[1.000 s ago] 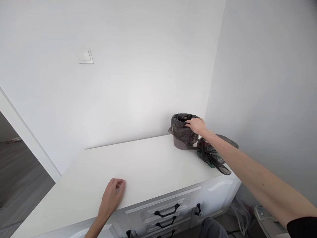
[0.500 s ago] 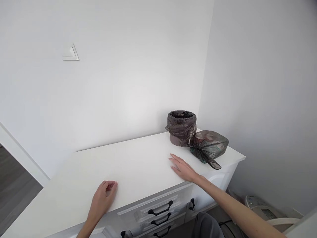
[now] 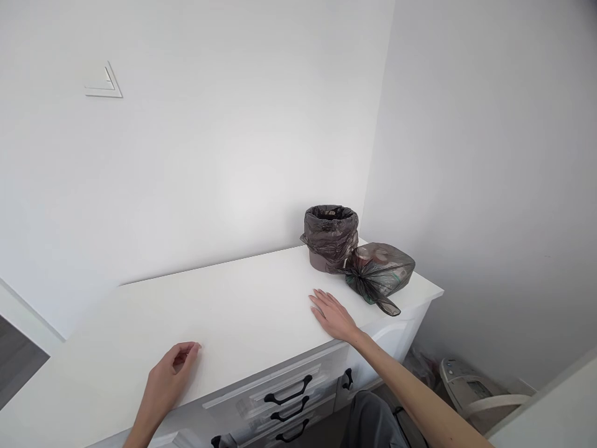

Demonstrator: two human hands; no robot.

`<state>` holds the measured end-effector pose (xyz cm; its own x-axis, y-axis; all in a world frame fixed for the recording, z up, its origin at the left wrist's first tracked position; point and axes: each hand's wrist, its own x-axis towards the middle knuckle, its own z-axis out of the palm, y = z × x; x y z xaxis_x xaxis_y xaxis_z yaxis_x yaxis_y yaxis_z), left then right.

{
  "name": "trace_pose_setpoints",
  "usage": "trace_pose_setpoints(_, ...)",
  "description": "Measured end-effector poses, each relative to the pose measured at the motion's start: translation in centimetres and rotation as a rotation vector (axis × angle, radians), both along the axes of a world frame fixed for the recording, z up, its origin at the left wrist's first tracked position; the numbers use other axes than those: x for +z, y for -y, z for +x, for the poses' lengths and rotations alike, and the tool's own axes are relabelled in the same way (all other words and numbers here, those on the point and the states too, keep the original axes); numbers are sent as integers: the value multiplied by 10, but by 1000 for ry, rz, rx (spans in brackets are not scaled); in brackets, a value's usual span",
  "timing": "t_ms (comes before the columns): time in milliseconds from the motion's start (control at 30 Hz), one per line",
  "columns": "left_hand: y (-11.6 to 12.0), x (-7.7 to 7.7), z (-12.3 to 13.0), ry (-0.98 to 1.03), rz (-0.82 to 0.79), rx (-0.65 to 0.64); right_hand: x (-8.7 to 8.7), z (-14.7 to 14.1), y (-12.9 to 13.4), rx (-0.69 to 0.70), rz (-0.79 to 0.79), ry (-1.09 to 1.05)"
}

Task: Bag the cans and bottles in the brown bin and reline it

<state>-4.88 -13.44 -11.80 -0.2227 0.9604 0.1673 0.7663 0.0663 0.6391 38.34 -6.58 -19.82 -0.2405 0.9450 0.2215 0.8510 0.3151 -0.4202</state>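
Note:
On the left of the white cabinet top (image 3: pixel 242 305), my left hand (image 3: pixel 168 381) is closed, thumb and fingertips pinched together. Whatever may be between those fingertips is too small to make out. My right hand (image 3: pixel 334 316) lies flat near the front edge, fingers stretched out and holding nothing. Just beyond it stands a small bin (image 3: pixel 319 260) lined with a dark plastic bag (image 3: pixel 332 236) folded over its rim. Against the bin's right side rests a knotted, see-through dark trash bag (image 3: pixel 385 270), filled with items I cannot identify.
Drawers with black handles (image 3: pixel 288 391) front the cabinet. A white wall with a light switch (image 3: pixel 105 84) rises behind, and another wall closes the right side. On the floor at lower right sits a light appliance with a panel (image 3: pixel 471 382). A grey-clothed knee (image 3: pixel 373 423) shows below.
My view has turned slightly to the right, so everything sits further left. The left hand still pinches and the right still lies flat. Bin and tied bag stay in place.

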Motion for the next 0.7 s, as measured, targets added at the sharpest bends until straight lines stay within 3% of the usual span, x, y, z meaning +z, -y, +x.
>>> trace_pose_setpoints(700,-1,3,3,-20,-5,5,7,-1,4,-30,53,34)
